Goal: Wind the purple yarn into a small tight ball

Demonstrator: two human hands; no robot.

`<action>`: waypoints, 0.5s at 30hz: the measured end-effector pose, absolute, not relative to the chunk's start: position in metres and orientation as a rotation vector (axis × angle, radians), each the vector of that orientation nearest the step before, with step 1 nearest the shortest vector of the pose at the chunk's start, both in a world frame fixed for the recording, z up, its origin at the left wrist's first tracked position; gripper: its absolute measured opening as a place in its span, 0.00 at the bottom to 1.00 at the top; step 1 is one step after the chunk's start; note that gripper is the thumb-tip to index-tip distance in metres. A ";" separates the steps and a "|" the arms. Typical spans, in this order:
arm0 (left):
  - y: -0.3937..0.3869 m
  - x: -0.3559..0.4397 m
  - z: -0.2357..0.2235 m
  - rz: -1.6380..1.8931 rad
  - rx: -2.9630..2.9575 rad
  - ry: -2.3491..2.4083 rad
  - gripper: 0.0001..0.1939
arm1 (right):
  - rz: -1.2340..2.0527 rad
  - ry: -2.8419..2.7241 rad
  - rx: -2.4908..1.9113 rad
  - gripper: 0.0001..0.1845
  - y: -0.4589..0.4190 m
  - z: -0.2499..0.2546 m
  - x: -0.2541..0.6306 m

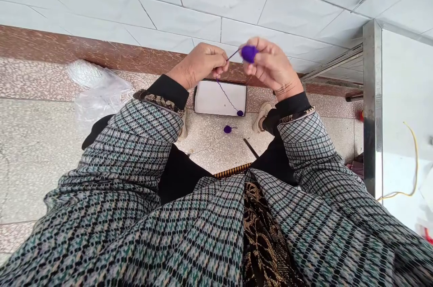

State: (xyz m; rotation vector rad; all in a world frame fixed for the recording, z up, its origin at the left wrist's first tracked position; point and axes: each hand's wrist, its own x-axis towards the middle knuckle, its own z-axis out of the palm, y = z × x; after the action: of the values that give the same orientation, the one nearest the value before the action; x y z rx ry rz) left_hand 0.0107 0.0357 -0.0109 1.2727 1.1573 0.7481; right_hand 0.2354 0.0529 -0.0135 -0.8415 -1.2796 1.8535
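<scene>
My right hand (270, 65) pinches a small purple yarn ball (249, 53) between its fingers and thumb. A thin purple strand (233, 54) runs from that ball to my left hand (199, 65), whose fingers are closed on it. Another purple strand (227, 97) hangs down across a white dark-edged card (206, 97) to a tiny purple ball (240, 113) lying on the card. A further small purple ball (228, 129) rests on the speckled floor just below the card.
A crumpled clear plastic bag (99, 91) lies on the floor at left. A thin dark stick (251, 148) lies near my knees, and my shoes show on either side of the card. At right stand a steel door frame (372, 107) and a yellow wire (414, 161).
</scene>
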 end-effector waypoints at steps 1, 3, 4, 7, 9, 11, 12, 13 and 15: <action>0.034 0.013 -0.012 0.697 1.307 1.116 0.14 | 1.780 -1.182 -0.853 0.20 0.054 -0.014 0.232; 0.032 0.017 -0.015 0.594 1.413 1.006 0.13 | 1.637 -1.113 -0.947 0.13 0.057 -0.016 0.224; 0.031 0.018 -0.016 0.553 1.468 0.959 0.12 | 1.574 -1.146 -1.023 0.12 0.057 -0.018 0.221; 0.032 0.017 -0.019 0.498 1.555 0.907 0.09 | 1.452 -1.377 -1.240 0.17 0.055 -0.023 0.215; 0.035 0.014 -0.019 0.517 1.545 0.936 0.09 | 1.516 -1.560 -1.293 0.19 0.051 -0.022 0.217; 0.037 0.009 -0.018 0.542 1.509 0.988 0.09 | 1.700 -1.705 -1.248 0.19 0.047 -0.019 0.222; 0.038 0.007 -0.016 0.544 1.489 1.010 0.10 | 1.806 -1.727 -1.190 0.19 0.045 -0.016 0.225; 0.039 0.005 -0.015 0.543 1.469 1.022 0.11 | 1.898 -1.700 -1.118 0.19 0.044 -0.014 0.227; 0.039 0.003 -0.013 0.540 1.427 1.023 0.12 | 1.985 -1.576 -1.007 0.18 0.043 -0.008 0.230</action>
State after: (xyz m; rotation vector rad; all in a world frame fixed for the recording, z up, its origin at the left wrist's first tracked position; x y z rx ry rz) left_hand 0.0033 0.0386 -0.0130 1.4267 1.0228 0.5405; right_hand 0.2298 0.0430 -0.0083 -1.0074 -1.5764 1.9852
